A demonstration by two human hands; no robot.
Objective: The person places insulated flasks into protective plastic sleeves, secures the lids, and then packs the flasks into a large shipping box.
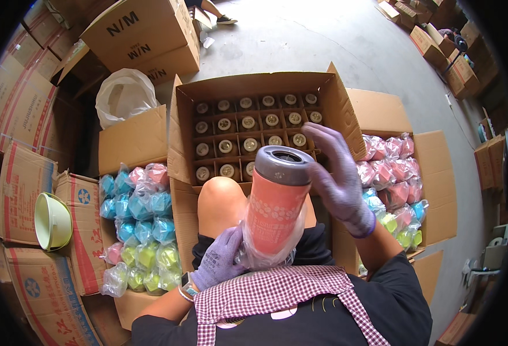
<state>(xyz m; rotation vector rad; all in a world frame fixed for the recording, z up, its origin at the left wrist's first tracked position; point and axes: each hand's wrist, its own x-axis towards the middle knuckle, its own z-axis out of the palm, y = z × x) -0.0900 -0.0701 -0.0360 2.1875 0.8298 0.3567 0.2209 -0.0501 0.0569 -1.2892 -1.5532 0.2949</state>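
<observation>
A coral-red cylindrical container (275, 212) with a grey lid (284, 165) that has a dark round opening stands tilted in front of my body, a clear plastic bag bunched round its lower part. My left hand (221, 259), in a purple glove, grips its bagged base from the left. Fingers raised and spread, my gloved right hand (344, 181) is beside the lid; its thumb is close to the rim, and whether it touches cannot be told. Past my knees, an open divided cardboard box (254, 82) contains several upright bottles with round tops (248, 122).
Boxes of plastic-wrapped blue, pink and green items (143, 207) (392, 173) flank me. A pale green bucket (54, 221) and stacked cartons (29, 190) stand at left, near a white-lined bin (126, 97). Other people are at the top (225, 20) and upper right (457, 41).
</observation>
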